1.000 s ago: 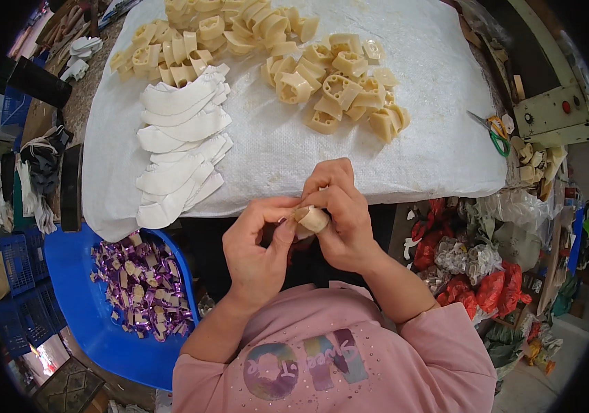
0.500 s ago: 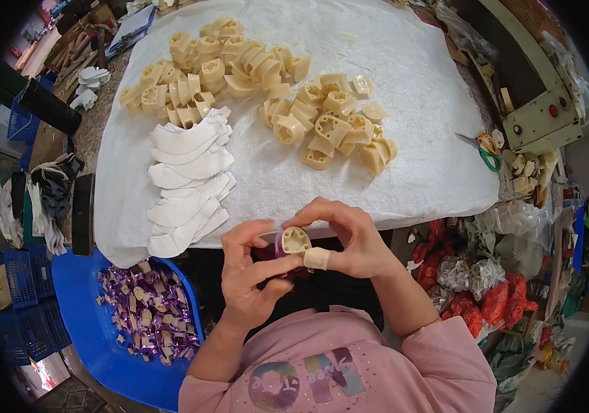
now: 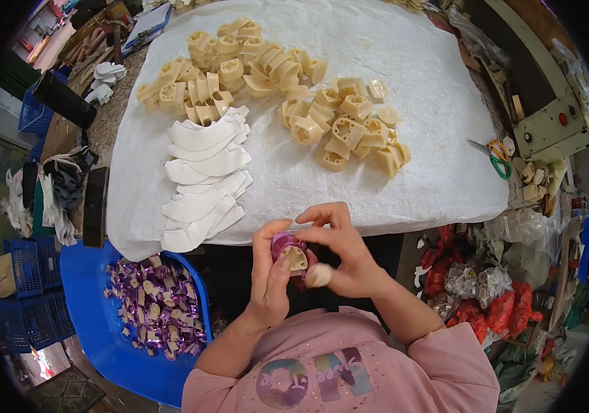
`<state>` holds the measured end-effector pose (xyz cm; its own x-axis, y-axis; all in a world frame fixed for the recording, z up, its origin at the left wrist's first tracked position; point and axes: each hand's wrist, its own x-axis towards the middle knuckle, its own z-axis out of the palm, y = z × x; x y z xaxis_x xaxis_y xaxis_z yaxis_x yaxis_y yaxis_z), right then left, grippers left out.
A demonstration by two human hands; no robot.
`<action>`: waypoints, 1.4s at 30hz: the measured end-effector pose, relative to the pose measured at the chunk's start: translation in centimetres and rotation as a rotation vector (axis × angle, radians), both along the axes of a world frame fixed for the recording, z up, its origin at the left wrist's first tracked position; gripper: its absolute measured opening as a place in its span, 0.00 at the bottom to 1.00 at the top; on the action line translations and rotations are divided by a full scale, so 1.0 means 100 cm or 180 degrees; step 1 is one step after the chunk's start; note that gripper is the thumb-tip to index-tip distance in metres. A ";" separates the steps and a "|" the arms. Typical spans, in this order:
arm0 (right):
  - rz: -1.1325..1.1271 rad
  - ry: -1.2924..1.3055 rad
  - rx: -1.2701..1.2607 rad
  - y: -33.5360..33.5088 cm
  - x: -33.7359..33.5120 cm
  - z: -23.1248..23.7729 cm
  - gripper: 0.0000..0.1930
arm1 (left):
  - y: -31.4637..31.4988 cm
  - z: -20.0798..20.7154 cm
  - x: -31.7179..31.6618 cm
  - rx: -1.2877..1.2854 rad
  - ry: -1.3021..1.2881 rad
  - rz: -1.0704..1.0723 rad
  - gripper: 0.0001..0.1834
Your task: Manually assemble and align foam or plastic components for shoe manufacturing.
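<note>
Just off the table's front edge, in front of me, is a cream plastic shoe heel (image 3: 295, 260) with shiny purple covering around its sides. Its hollow, ribbed end faces up. My left hand (image 3: 269, 279) grips it from the left, thumb across the near side and fingers behind. My right hand (image 3: 345, 256) is closed round the far and right sides, index fingertip at the purple covering's top edge. A pale wrap is on the right thumb (image 3: 319, 275), which is smeared by motion. White curved cover pieces (image 3: 205, 177) lie overlapped on the table, left of my hands.
Bare cream heels (image 3: 345, 131) lie in heaps across the white table cloth (image 3: 439, 158). Below left, a blue tub (image 3: 86, 303) holds purple-covered heels (image 3: 157, 303). Scissors (image 3: 498, 160) lie at the cloth's right edge, near a machine (image 3: 549, 131). Bags (image 3: 498, 303) crowd the right side.
The heel has been turned and lowered slightly. My left thumb has come over its near side, and the right thumb has moved to its right side. The whole view has shifted a little.
</note>
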<state>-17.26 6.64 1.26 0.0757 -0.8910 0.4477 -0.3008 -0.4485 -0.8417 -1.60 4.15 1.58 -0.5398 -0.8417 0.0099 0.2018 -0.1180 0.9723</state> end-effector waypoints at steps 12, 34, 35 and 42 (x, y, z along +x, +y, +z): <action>0.0827 -0.1700 0.1442 -0.004 0.014 0.002 0.07 | 0.005 -0.004 -0.015 -0.1240 0.0049 0.0407 0.31; -0.0246 -0.1555 0.1043 0.001 0.023 -0.003 0.22 | -0.007 -0.007 -0.004 0.0584 0.0867 0.0201 0.41; -0.0236 -0.1556 0.1050 -0.001 0.019 0.000 0.22 | -0.010 -0.009 0.002 0.0290 0.0434 -0.0118 0.47; -0.0207 -0.0030 0.1088 -0.004 0.001 0.015 0.13 | -0.008 -0.013 -0.004 -0.1717 -0.0515 0.0333 0.46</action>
